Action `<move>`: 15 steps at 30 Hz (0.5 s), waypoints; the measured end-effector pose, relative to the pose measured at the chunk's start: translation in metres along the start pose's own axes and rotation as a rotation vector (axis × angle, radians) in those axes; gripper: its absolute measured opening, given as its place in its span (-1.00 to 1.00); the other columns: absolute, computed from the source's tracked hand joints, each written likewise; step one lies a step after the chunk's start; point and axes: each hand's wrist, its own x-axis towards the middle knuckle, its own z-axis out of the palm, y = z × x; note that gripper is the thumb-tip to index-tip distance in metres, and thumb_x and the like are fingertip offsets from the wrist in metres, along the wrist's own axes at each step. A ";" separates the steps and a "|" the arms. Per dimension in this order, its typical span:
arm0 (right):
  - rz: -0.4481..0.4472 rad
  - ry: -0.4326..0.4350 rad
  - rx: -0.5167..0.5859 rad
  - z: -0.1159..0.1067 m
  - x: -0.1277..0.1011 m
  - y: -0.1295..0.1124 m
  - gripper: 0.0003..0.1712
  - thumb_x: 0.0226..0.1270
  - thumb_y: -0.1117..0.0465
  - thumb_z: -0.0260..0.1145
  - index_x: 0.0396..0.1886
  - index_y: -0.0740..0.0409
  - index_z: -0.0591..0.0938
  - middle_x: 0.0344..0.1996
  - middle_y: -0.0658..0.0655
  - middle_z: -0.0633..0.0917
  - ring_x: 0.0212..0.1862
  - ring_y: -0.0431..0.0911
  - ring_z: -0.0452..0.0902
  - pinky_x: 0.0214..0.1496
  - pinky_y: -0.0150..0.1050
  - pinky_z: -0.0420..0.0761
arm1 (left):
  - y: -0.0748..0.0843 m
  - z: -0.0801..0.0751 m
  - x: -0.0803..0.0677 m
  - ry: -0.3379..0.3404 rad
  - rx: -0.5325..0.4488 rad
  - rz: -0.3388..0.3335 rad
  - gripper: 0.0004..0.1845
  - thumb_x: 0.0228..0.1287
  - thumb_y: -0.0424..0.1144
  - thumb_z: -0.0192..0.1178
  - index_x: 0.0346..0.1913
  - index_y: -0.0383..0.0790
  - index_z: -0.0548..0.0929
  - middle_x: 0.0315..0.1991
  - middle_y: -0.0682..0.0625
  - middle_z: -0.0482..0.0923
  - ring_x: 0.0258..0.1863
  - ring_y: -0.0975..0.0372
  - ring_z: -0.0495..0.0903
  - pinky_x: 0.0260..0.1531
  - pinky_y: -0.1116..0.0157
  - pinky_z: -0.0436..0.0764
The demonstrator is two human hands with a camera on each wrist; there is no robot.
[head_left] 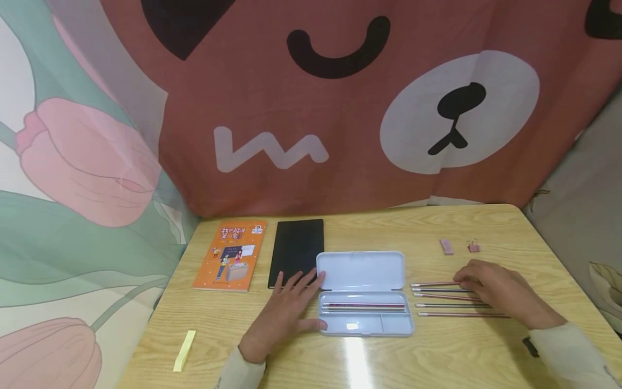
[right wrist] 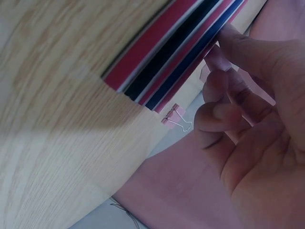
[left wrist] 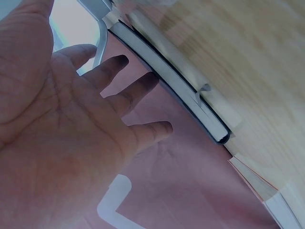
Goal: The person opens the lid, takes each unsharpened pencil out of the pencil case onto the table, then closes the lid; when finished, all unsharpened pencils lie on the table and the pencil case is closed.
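**Hands at an open pencil case, loose pencils to its right**

The wooden table (head_left: 389, 227) carries everything, with a bear-print cloth (head_left: 340, 108) hanging behind it. At the far left lie an orange book (head_left: 230, 255) and, just beside it, a black notebook (head_left: 296, 251). In the middle sits the pale blue pencil case (head_left: 362, 294), lid thrown open toward the far side, a couple of red-striped pencils already lying in its long tray.

The left hand (head_left: 286, 313) lies flat with fingers spread and relaxed, grasping nothing, its fingertips touching the case's left edge. The right hand (head_left: 500, 294) rests over the row of loose pencils (head_left: 437, 297) just right of the case; its fingers are curled onto the far ones, and the wrist view shows fingertips pressed against a pencil, so it appears to be pinching one.

The pencils are thin, round-looking and striped in red, black and blue, lying parallel and close together. Judged from that, the likely trouble is a neighbour being nudged and rolling toward the near edge, or a pencil slipping from a fingertip pinch. The case is light-looking and could slide if bumped.

Smaller things: a yellow sticky strip (head_left: 184, 350) near left, a pink eraser (head_left: 446, 246) and a pink binder clip (head_left: 473, 247) far right.
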 end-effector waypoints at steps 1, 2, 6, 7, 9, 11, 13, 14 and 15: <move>0.002 0.000 0.002 0.000 0.000 0.000 -0.73 0.27 0.27 0.67 -0.13 -0.19 0.87 -0.28 -0.30 0.72 -0.27 -0.40 0.64 -0.31 -0.26 0.67 | 0.000 0.000 0.000 -0.005 -0.002 -0.004 0.11 0.36 0.38 0.38 0.81 0.07 0.14 0.80 -0.09 0.14 0.70 -0.24 0.24 0.66 -0.48 -0.07; 0.002 -0.001 0.003 0.000 0.000 0.000 -0.73 0.27 0.26 0.67 -0.13 -0.18 0.87 -0.28 -0.29 0.72 -0.27 -0.40 0.64 -0.32 -0.26 0.66 | 0.000 0.000 0.000 -0.007 -0.002 -0.005 0.11 0.36 0.38 0.38 0.82 0.07 0.14 0.80 -0.08 0.13 0.71 -0.24 0.24 0.66 -0.48 -0.07; 0.005 0.004 0.002 0.000 0.000 0.000 -0.75 0.29 0.26 0.67 -0.14 -0.17 0.87 -0.30 -0.30 0.72 -0.29 -0.42 0.63 -0.33 -0.27 0.67 | -0.001 0.000 0.000 -0.002 0.007 0.005 0.12 0.36 0.38 0.39 0.81 0.05 0.15 0.79 -0.10 0.15 0.69 -0.25 0.26 0.65 -0.49 -0.03; 0.006 0.006 0.000 0.001 0.001 0.000 -0.76 0.29 0.26 0.66 -0.14 -0.17 0.87 -0.30 -0.30 0.72 -0.29 -0.42 0.62 -0.33 -0.28 0.67 | -0.001 0.000 0.000 0.001 0.011 0.009 0.11 0.35 0.37 0.39 0.81 0.04 0.15 0.79 -0.11 0.16 0.69 -0.25 0.27 0.65 -0.49 -0.02; 0.008 0.007 -0.005 0.002 0.001 0.000 -0.76 0.31 0.26 0.65 -0.14 -0.18 0.87 -0.31 -0.31 0.71 -0.30 -0.43 0.62 -0.33 -0.29 0.66 | -0.001 0.000 0.000 0.006 0.015 0.014 0.11 0.35 0.37 0.39 0.81 0.03 0.17 0.78 -0.11 0.18 0.68 -0.25 0.28 0.64 -0.50 0.00; 0.009 0.011 -0.012 0.002 0.002 0.000 -0.76 0.31 0.26 0.65 -0.15 -0.19 0.87 -0.32 -0.32 0.70 -0.30 -0.43 0.62 -0.33 -0.29 0.66 | -0.001 0.000 0.001 0.009 0.014 0.017 0.10 0.36 0.37 0.39 0.81 0.03 0.17 0.78 -0.11 0.19 0.68 -0.26 0.28 0.64 -0.50 0.00; -0.002 0.016 -0.010 0.002 0.001 0.001 -0.76 0.31 0.26 0.65 -0.15 -0.19 0.86 -0.32 -0.31 0.71 -0.30 -0.42 0.63 -0.34 -0.28 0.66 | -0.001 0.000 0.001 0.010 0.012 0.018 0.10 0.36 0.37 0.39 0.80 0.03 0.18 0.78 -0.11 0.19 0.68 -0.26 0.28 0.64 -0.50 0.01; -0.005 0.020 -0.011 0.002 0.001 0.002 -0.76 0.31 0.26 0.65 -0.15 -0.19 0.86 -0.32 -0.30 0.71 -0.30 -0.41 0.63 -0.35 -0.27 0.66 | -0.001 0.000 0.001 0.010 0.010 0.018 0.10 0.36 0.37 0.39 0.80 0.03 0.18 0.78 -0.11 0.19 0.68 -0.26 0.28 0.64 -0.50 0.01; -0.011 0.033 -0.015 0.002 0.000 0.002 -0.75 0.30 0.27 0.66 -0.16 -0.20 0.86 -0.31 -0.30 0.72 -0.30 -0.41 0.64 -0.35 -0.27 0.67 | -0.001 0.000 0.001 0.011 0.005 0.019 0.10 0.36 0.36 0.39 0.80 0.03 0.18 0.78 -0.11 0.19 0.68 -0.26 0.28 0.64 -0.50 0.00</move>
